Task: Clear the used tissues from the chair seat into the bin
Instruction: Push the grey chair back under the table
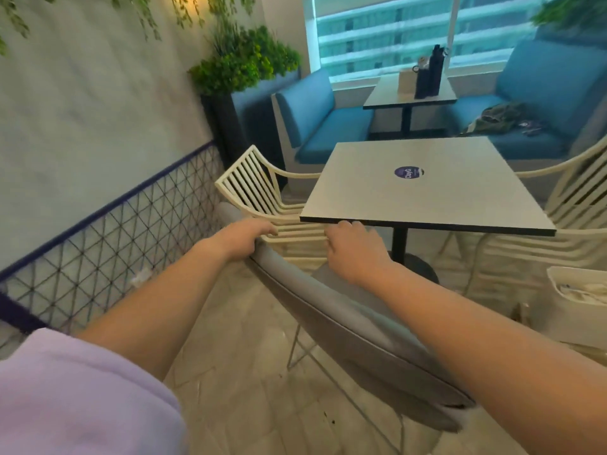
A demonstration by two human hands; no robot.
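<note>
- Left hand [244,238] grips the top rim of the grey chair [345,310] at the backrest's far-left end, fingers curled over the edge towards the table.
- Right hand [354,254] reaches over the same backrest further right, its fingers bent downward just below the near edge of the square table [423,188]; whether it has hold of anything I cannot tell, since the fingertips are hidden against the table edge and the picture is blurred there.
- From the head view, the step in hand looks like drawing the grey chair back from under the table so that its seat comes into the open.
- To do it well, I judge both hands should hold the rim evenly and pull straight back along the floor, not tip the chair, so that anything loose on the seat does not slide off.
- The cream slatted chair [262,195] stands just beside the grey one on the left; a skewed pull could knock it.
- No used tissues show anywhere: the seat lies below and beyond both hands, mostly hidden by the backrest and the table's near edge.
- A white bin [574,307] with a liner stands at the right edge of the view, well apart from both hands, past the table's near-right corner.
</note>
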